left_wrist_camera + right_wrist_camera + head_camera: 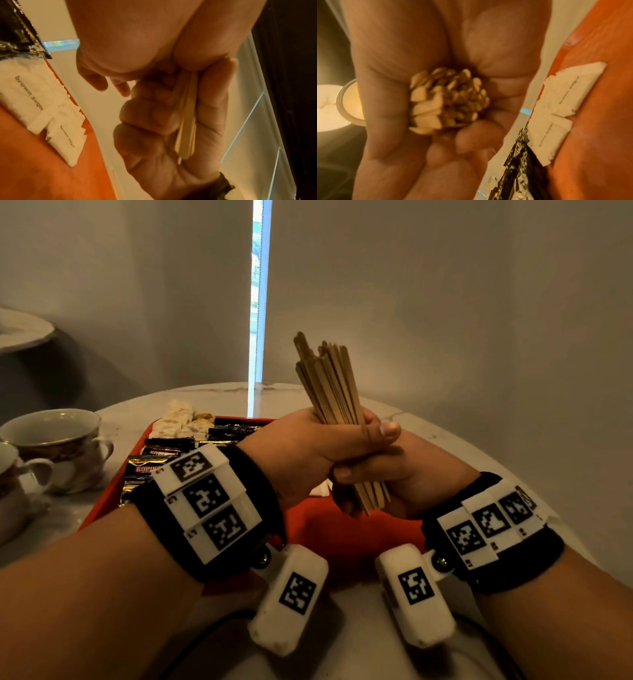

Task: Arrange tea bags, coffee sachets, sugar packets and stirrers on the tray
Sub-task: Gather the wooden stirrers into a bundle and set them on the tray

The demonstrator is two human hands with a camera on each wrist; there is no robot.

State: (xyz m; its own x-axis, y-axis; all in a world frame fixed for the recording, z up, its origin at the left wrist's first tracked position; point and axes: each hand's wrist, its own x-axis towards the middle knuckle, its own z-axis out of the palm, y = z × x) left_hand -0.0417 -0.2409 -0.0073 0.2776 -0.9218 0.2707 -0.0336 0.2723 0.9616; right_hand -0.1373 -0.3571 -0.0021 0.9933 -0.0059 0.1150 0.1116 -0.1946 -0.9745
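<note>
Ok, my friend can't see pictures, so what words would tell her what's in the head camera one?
Two hands, left hand above right hand, grip a bundle of wooden stirrers upright over a red tray on a pale table. Black coffee sachets and pale packets lie on the tray; two teacups stand left of it.

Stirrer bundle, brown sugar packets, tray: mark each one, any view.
stirrer bundle (330, 385): head view, middle of the sticks above the left hand (308, 450).
brown sugar packets (34, 94): left wrist view, printed face of the upper packet.
tray (342, 532): head view, bare red floor below the right hand (404, 474).
</note>
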